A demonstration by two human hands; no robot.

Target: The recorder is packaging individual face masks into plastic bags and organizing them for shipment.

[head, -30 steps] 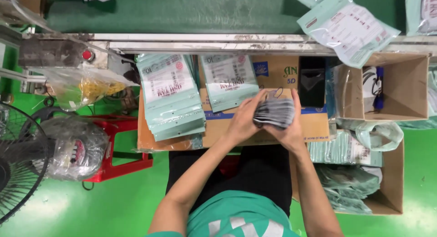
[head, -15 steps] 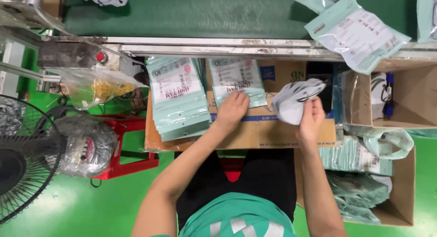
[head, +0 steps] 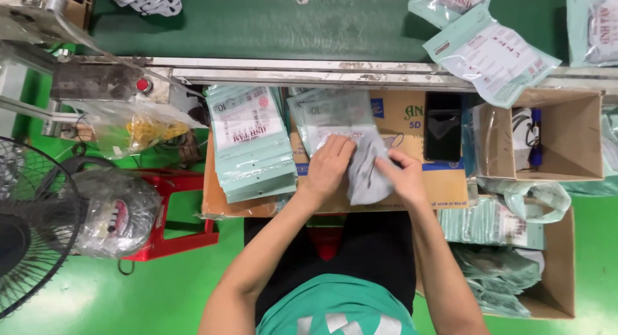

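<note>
1. Now the left hand [head: 329, 162] presses flat on a clear printed pouch [head: 331, 119] lying on the cardboard box [head: 412, 110].
2. Right hand [head: 402, 175] grips a folded grey mask [head: 367, 174], its top edge at the pouch.
3. Stacked pouches [head: 251, 142] lie just left.

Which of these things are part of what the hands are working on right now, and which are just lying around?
In hand:
left hand on the top clear pouch
right hand holding the grey folded stack
pile of pale green pouches
cardboard work surface

Lying about:
black phone
fan
red stool
open carton
bag of yellow bits
</note>
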